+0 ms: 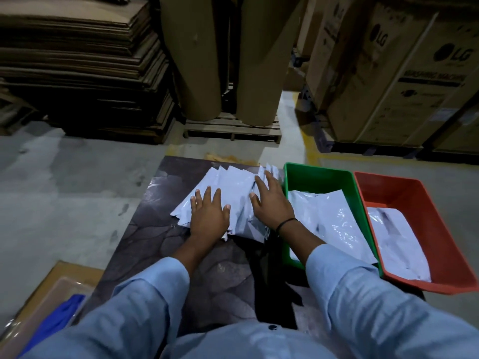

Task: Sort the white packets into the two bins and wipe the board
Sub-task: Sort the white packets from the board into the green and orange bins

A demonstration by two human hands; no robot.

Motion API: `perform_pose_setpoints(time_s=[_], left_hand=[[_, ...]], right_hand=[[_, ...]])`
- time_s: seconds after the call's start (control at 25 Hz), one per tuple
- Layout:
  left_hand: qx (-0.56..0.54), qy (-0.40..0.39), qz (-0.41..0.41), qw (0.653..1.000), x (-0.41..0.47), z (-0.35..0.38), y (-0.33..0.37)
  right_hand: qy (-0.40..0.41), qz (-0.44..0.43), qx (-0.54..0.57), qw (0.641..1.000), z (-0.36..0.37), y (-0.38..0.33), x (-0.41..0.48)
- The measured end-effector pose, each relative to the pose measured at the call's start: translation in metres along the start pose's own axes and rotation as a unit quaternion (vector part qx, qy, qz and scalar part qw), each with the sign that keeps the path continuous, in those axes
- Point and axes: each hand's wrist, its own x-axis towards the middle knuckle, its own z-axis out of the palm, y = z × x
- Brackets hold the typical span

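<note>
Both hands are flat on the pile of white packets (pixel 233 181), which lies fanned out in the middle of the frame, on the far half of the dark, marbled board (pixel 155 244). The left hand (pixel 208 216) lies palm down on the near left part of the pile, fingers straight and spread wide, holding nothing. The right hand (pixel 272 203) lies the same way on the right part of the pile, fingers splayed and reaching toward its far edge. A thin black band (pixel 286 224) circles that wrist, and both arms wear light blue sleeves (pixel 145 301).

Just right of the pile stands the green bin (pixel 321 174), touching or almost touching the packets' edge. Several glossy white packets (pixel 334 224) already lie in it. Hard against its right side sits the red bin (pixel 388 187), with at least one white packet (pixel 399 239) on its floor.

In the lower left corner something blue (pixel 62 314) rests on a flat sheet beside the board; it is too blurred to tell what it is.

Beyond the board, across the grey floor, stacked flat cardboard (pixel 77 60) fills the upper left. Two big brown rolls (pixel 197 55) stand on a wooden pallet (pixel 233 129) at top centre, and tall cartons (pixel 401 73) marked LG fill the upper right.
</note>
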Motion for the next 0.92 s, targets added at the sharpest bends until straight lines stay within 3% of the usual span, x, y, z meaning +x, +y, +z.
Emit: perform_pose_setpoints(time_s=[0.28, 0.56, 0.72, 0.92], left_hand=[[0.007, -0.124, 0.031, 0.992, 0.036, 0.005, -0.032], [0.013, -0.202, 0.041, 0.978, 0.056, 0.014, -0.051], [0.008, -0.177, 0.045, 0.983, 0.043, 0.018, -0.064], [0.021, -0.107, 0.032, 0.993, 0.01, 0.023, -0.089]], right_hand=[[-0.113, 0.105, -0.08, 0.985, 0.036, 0.002, 0.032], [-0.14, 0.222, -0.073, 0.962, 0.053, -0.003, 0.031], [-0.192, 0.186, -0.097, 0.959, 0.074, -0.015, 0.02], [-0.191, 0.132, -0.142, 0.962, 0.091, -0.033, -0.008]])
